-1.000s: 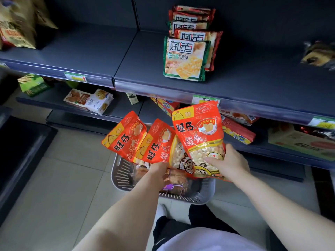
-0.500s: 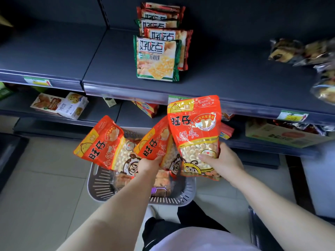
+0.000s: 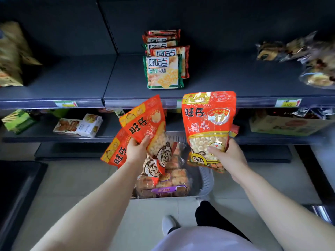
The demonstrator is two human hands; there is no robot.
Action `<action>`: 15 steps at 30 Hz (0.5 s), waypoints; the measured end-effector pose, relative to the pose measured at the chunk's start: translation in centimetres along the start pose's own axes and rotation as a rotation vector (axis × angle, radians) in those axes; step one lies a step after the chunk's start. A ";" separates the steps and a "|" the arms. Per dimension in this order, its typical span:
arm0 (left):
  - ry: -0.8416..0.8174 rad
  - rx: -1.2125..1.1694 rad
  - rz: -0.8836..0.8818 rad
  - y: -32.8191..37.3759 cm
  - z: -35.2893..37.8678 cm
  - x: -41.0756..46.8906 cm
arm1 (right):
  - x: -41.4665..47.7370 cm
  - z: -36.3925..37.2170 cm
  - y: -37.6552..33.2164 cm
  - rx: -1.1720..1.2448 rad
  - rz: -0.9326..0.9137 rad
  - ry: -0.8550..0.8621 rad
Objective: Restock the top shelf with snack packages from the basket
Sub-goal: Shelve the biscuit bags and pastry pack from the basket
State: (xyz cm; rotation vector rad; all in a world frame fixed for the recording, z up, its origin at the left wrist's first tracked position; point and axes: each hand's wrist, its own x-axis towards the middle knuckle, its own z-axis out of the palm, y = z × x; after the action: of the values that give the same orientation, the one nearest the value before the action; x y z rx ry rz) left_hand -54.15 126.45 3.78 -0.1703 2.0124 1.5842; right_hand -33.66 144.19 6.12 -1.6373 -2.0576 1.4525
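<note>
Single pouch [image 3: 208, 124] now apart from pair [image 3: 143, 125]

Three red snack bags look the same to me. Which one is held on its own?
The single red bag in the right hand, upright. The left hand pinches the other two bags together, tilted.

Hands [image 3: 137, 151] [image 3: 226, 156] gripping red snack bags [image 3: 208, 124] above basket [image 3: 208, 182].

One head-worn wide-angle view looks forward and down from standing height, close in: the top shelf [image 3: 226, 78] fills 12 o'clock, the basket [image 3: 207, 183] sits centre, arms [image 3: 101, 205] enter from 5 and 7 o'clock.
</note>
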 end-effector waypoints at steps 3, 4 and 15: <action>-0.038 0.009 0.064 0.9 -0.5 -0.5 | -2.0 -0.1 0.0 0.003 -0.029 0.067; -0.055 0.033 0.082 1.1 -0.4 -0.8 | -2.6 -0.3 0.0 -0.001 -0.037 0.088; -0.244 0.168 0.340 6.4 6.6 -8.1 | -6.9 -8.7 0.0 0.183 -0.131 0.330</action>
State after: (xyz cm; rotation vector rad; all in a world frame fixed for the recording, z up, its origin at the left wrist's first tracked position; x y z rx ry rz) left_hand -47.87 132.45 12.46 0.4303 2.0421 1.5330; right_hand -25.54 143.70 13.67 -1.5206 -1.7600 1.1953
